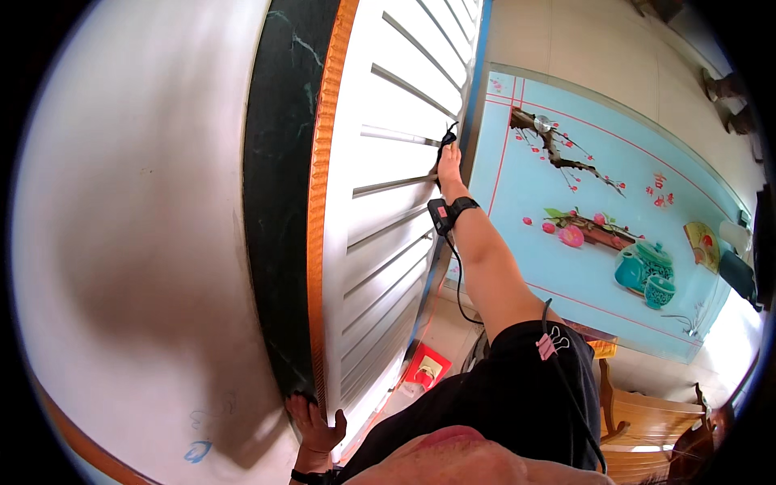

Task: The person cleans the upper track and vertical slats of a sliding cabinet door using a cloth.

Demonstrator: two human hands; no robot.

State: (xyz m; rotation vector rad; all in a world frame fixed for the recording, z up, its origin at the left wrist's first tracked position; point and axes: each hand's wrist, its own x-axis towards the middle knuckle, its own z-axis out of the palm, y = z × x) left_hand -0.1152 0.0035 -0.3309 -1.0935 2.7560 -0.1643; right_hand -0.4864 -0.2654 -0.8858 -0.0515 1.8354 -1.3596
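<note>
My right hand point(449, 162) reaches up along the far edge of a white slatted panel point(388, 157). It holds what looks like a dark cloth point(447, 138) against that edge; part of the cloth is hidden behind the fingers. A black strapped device with a cable sits on the right wrist. Low on the left, my left hand point(316, 427) has its fingers spread, with the fingertips at the lower end of a dark marble-patterned strip point(279, 182). Nothing shows in that hand. Between strip and panel runs an orange-brown wood moulding point(319, 182).
A glass-topped table point(509, 242) with a light blue floral print stands to the right. Below it is a wooden bench point(655, 418). A red box point(427, 367) lies near my body. The white wall point(145, 170) fills the left side. A cable hangs from my right sleeve.
</note>
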